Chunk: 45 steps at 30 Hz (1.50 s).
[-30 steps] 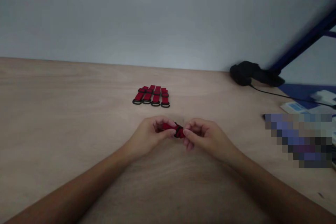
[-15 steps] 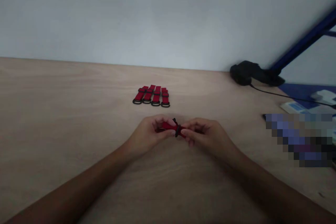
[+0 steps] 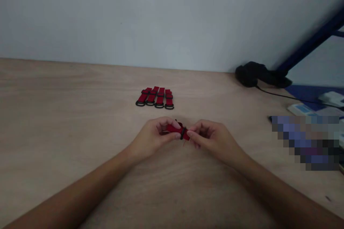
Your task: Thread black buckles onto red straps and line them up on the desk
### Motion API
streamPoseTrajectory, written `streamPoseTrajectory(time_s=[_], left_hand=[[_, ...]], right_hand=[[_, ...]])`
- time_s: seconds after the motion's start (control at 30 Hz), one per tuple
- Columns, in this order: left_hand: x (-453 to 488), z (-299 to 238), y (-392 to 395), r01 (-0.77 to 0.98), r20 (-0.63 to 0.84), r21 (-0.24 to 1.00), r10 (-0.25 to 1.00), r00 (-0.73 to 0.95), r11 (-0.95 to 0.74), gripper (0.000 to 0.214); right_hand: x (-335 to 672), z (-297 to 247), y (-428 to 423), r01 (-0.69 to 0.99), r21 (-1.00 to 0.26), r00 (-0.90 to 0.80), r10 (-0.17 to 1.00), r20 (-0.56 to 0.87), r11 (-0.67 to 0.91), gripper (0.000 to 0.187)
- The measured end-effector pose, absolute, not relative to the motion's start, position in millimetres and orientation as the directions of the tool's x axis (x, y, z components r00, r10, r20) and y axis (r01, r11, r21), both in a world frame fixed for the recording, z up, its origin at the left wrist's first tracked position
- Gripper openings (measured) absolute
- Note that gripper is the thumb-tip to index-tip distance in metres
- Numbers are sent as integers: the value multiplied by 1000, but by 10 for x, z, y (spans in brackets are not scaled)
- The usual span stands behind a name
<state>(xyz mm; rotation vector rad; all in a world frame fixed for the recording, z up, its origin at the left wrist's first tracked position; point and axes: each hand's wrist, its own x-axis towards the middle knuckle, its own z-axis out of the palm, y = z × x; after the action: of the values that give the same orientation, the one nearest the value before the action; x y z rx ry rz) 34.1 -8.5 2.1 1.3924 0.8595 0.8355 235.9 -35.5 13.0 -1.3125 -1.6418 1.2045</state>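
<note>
A small red strap (image 3: 177, 130) with a black ring is pinched between both hands over the wooden table (image 3: 67, 121). My left hand (image 3: 153, 139) grips its left end with curled fingers. My right hand (image 3: 212, 140) pinches its right end beside the ring. Farther back on the table, a row of several finished red straps with black rings (image 3: 155, 98) lies side by side, apart from my hands.
A black object (image 3: 252, 74) with a cable sits at the table's back right near a blue frame bar (image 3: 311, 41). White and blue items (image 3: 303, 108) and a blurred patch lie at the right edge. A plain wall stands behind the table.
My hands stay in place. The red strap has shifted slightly between the fingertips, with the ring now closer to my right fingers.
</note>
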Motion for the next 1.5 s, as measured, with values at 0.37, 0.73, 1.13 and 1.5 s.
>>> streamPoseTrajectory(time_s=[0.37,0.73,1.13,1.5], left_hand=[[321,23,-94,3,-26,1000,870,493,28,16],[339,8,-79,16,-111,993,872,477,118,21],[314,55,-85,20,-97,994,794,600,106,10],[328,55,-93,-10,-104,990,791,602,137,10]], right_hand=[[2334,130,-379,278,-957,-263,965,1,77,18],[2395,213,-345,437,-864,-372,925,81,251,18],[2370,232,-368,367,-901,-417,907,63,231,17],[2362,336,-421,403,-875,-383,918,104,267,13]])
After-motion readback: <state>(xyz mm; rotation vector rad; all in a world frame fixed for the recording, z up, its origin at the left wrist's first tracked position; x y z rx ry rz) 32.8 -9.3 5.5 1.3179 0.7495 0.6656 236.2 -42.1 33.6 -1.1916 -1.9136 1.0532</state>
